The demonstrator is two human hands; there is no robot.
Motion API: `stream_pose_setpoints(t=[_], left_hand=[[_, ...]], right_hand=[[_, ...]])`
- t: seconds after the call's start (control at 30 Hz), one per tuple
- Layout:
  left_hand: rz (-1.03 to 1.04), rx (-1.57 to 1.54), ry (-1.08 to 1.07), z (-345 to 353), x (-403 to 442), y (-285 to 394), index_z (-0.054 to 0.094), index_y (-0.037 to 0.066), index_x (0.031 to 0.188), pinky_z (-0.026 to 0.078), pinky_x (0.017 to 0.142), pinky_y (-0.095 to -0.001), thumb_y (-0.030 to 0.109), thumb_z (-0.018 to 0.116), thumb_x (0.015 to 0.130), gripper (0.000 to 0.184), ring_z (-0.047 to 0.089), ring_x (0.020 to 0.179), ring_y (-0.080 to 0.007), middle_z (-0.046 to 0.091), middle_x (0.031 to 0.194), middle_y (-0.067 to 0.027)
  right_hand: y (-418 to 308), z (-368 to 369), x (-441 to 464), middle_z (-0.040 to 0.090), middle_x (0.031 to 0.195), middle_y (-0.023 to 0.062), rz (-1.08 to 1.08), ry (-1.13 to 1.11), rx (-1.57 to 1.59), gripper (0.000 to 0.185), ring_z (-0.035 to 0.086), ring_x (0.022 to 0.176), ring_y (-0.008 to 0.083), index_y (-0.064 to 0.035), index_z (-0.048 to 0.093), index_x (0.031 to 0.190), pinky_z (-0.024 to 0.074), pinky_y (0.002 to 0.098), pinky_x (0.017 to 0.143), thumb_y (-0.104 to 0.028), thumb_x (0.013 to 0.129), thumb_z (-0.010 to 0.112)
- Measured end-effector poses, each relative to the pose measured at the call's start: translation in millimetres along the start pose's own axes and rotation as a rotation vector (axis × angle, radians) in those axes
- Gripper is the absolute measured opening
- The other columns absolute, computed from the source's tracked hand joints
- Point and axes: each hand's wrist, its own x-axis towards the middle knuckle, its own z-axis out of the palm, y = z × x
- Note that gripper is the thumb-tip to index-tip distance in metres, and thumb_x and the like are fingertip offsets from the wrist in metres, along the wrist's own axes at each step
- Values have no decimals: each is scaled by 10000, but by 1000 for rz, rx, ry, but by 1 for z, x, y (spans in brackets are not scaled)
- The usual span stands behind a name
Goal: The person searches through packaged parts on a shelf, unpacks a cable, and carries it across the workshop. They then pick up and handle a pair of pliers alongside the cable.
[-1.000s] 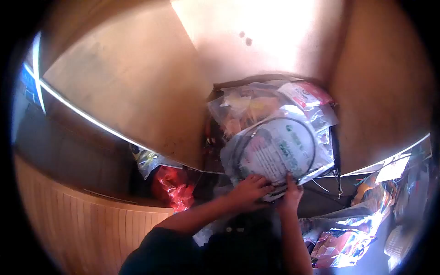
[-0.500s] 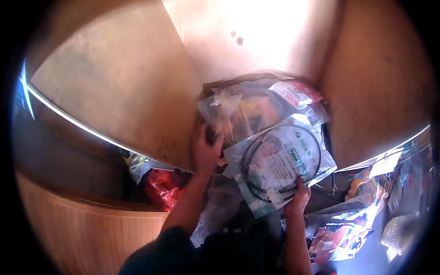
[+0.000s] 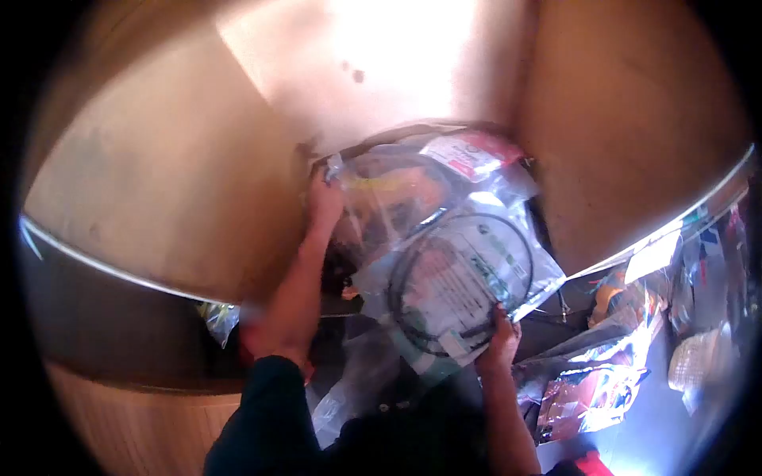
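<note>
Hands (image 3: 325,205) apart, left farther forward

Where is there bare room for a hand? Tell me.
Likely above the pile, between left panel, right panel and back panel. Crowded: the pile itself, with the left hand at its edge and the cable bag in the right hand.

The coil bag (image 3: 459,274) at four o'clock is clear, glossy plastic; the panel (image 3: 159,174) at ten looks smooth, matt; the sleeve (image 3: 266,412) at seven, matt cloth.
</note>
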Motion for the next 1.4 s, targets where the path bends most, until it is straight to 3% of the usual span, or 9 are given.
stream_pose_setpoints(t=[0.2,0.33,0.4,0.53,0.63,0.8,1.03,1.2,1.4], left_hand=[[205,-218,-32,15,-7,129,605,10,1005,476,642,-359,160,562,938,170,580,694,-189,599,774,-81],[-272,-569,-343,-12,-45,225,599,87,932,392,494,-321,229,578,957,146,466,559,-115,492,690,-2],[-451,-821,-455,-12,-52,225,595,97,979,415,523,-315,278,570,957,184,505,584,-137,543,736,-23],[-446,-1113,-681,-15,-75,189,572,22,1130,498,757,-388,254,533,940,303,633,857,-229,651,987,-100],[-508,-1185,-629,-17,-107,185,541,-12,1206,488,876,-411,208,505,939,349,609,1026,-261,619,1137,-126],[-555,-1255,-657,-7,-151,184,465,1,1322,430,1004,-440,210,507,934,443,550,1169,-283,586,1236,-136],[-657,-1040,-927,-4,-189,180,517,-6,1288,493,856,-366,264,494,960,426,608,1023,-240,628,1152,-97],[-261,-730,-644,15,-192,191,583,19,1204,476,843,-281,83,650,869,348,585,950,-132,626,1041,-46],[802,580,-316,103,-98,234,582,30,1228,434,992,-426,229,755,766,532,556,1161,-353,593,1211,-206]], right_hand=[[13,78,-20,625,1003,89,-97,-126,108,369,589,898,221,0,572,1152,473,370,791,-285,925,626],[19,122,-34,624,1080,125,-200,-196,-118,485,553,961,230,69,517,1224,437,376,863,-312,939,612],[47,126,-20,583,1161,108,21,-293,-296,507,505,1014,180,51,460,1296,418,328,895,-277,943,616],[33,120,-12,677,980,137,-195,-768,-518,399,629,885,227,-6,607,1165,493,365,831,-320,920,619],[24,89,-16,666,1020,89,-343,-468,-555,354,612,915,138,22,575,1210,490,284,775,-191,931,614],[-41,95,-40,662,1023,83,-233,-493,-88,338,630,917,162,-6,601,1190,497,292,753,-189,909,644],[-53,79,-28,651,885,49,-207,-518,-79,228,593,744,130,-25,641,1063,474,279,648,-171,888,651],[-32,41,-13,630,852,40,-14,-332,234,298,593,728,136,-21,628,1075,474,279,650,-201,843,678],[30,-44,-17,642,985,134,-757,11,-1329,474,639,902,272,-2,568,1188,516,358,773,-225,793,702]])
